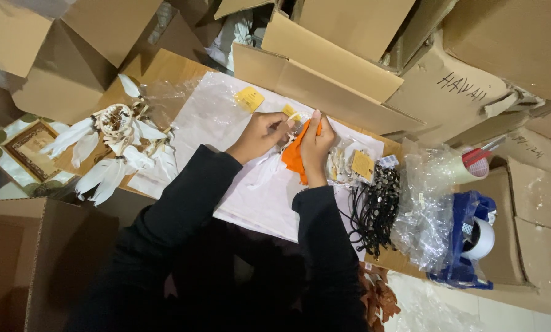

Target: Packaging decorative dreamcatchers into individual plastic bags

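Orange feathers (pixel 295 157) sit between both hands at the centre of the white sheet (pixel 238 184), part of a small feathered ornament under assembly. Left hand (pixel 260 135) is closed in a pinch on a small yellow tag (pixel 289 110) at the ornament's top; right hand (pixel 315 144) is curled around the orange feathers, fingertips pressed together near the same point. At 9 o'clock lies a pile of white feathered ornaments (pixel 118 147). At 3 o'clock lie bagged pieces with a yellow card (pixel 362 164), a bundle of black cords (pixel 377 206), crumpled clear plastic (pixel 426 209) and, further out, a blue tape dispenser (pixel 469 240). Cardboard boxes (pixel 324 67) crowd 12 o'clock.

Risk, as judged: the tag's attachment is fine work; a tight pull could tear it or crease a feather. The cords lie close enough to the right forearm to snag.
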